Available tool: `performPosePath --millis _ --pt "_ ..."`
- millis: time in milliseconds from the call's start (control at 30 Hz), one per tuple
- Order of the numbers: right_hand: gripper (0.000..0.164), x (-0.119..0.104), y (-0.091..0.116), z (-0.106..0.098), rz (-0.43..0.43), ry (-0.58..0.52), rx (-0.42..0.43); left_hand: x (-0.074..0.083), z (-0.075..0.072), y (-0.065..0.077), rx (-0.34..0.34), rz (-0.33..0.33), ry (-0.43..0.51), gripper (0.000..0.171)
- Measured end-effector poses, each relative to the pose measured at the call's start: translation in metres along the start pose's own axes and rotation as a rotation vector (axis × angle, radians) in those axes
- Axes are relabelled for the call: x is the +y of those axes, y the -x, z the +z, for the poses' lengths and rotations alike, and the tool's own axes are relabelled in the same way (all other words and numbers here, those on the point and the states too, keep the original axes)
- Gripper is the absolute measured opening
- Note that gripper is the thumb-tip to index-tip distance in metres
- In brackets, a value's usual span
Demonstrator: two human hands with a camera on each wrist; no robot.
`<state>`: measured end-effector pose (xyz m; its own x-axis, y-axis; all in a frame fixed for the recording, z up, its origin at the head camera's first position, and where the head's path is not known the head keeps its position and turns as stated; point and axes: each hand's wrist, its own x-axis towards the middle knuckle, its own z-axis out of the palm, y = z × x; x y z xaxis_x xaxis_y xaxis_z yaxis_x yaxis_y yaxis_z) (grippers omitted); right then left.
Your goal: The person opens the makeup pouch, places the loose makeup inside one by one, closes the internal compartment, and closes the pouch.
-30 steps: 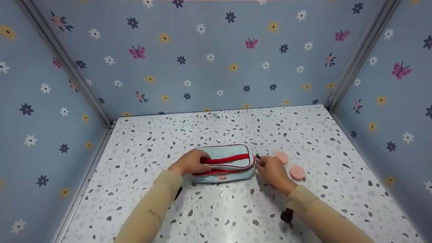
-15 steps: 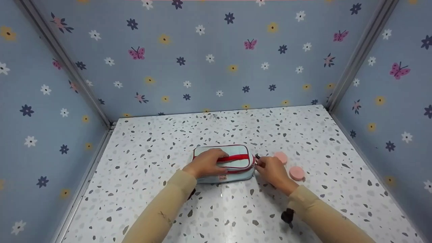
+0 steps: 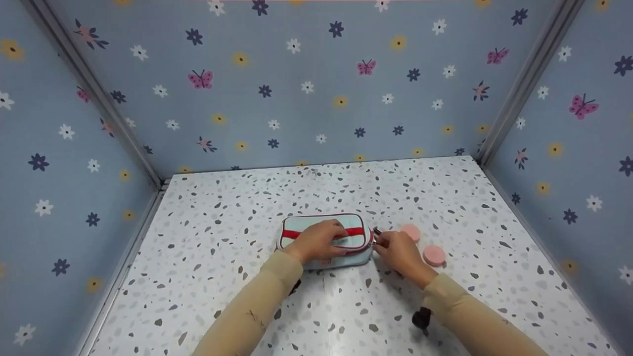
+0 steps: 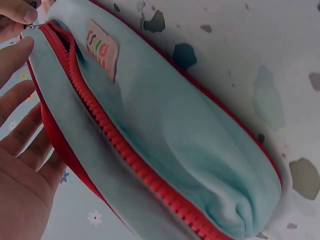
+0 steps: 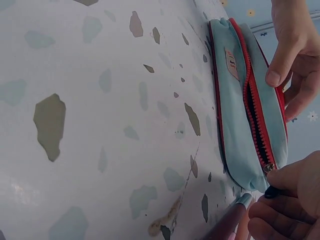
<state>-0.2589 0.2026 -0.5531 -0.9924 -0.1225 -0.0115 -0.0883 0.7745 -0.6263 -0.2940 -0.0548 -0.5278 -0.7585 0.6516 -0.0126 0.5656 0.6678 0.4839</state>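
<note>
Head view shows two hands (image 3: pixel 321 241) (image 3: pixel 401 253) touching one pouch (image 3: pixel 307 224), two pink discs (image 3: pixel 411 233) (image 3: pixel 434 255) nearby.

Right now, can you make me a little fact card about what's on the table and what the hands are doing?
Main thing: light-blue fabric pouch with a red strap
Zipper: red teeth, dark gap showing near the right hand
Left hand: resting on the pouch's top
Right hand: pinching the small metal zipper pull
Beside right hand: two round pink discs
Table: white, speckled
Walls: blue, flowers and butterflies
</note>
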Motion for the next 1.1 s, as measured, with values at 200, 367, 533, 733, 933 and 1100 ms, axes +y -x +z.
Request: performPosePath --millis 200,367,533,733,933,1100 --pt "0.009 0.001 0.000 0.002 -0.001 0.017 0.021 0.003 0.006 -0.004 -0.002 -0.008 0.012 0.035" --pt "0.008 0.000 0.000 0.003 -0.024 0.028 0.042 0.006 0.011 -0.008 0.001 -0.007 0.009 0.033" --pt "0.007 -0.001 -0.001 0.003 -0.010 0.031 0.023 0.009 0.015 -0.010 0.003 -0.018 0.006 0.033" --pt "0.008 -0.001 -0.001 0.005 -0.014 0.031 0.011 0.011 0.022 -0.012 0.024 0.017 -0.064 0.035" --pt "0.009 0.000 -0.001 0.003 -0.018 0.034 0.003 0.009 0.026 -0.011 0.065 0.022 -0.059 0.034" --pt "0.009 0.003 -0.002 0.002 -0.031 0.045 0.013 0.007 0.028 -0.011 0.089 0.024 -0.011 0.028"
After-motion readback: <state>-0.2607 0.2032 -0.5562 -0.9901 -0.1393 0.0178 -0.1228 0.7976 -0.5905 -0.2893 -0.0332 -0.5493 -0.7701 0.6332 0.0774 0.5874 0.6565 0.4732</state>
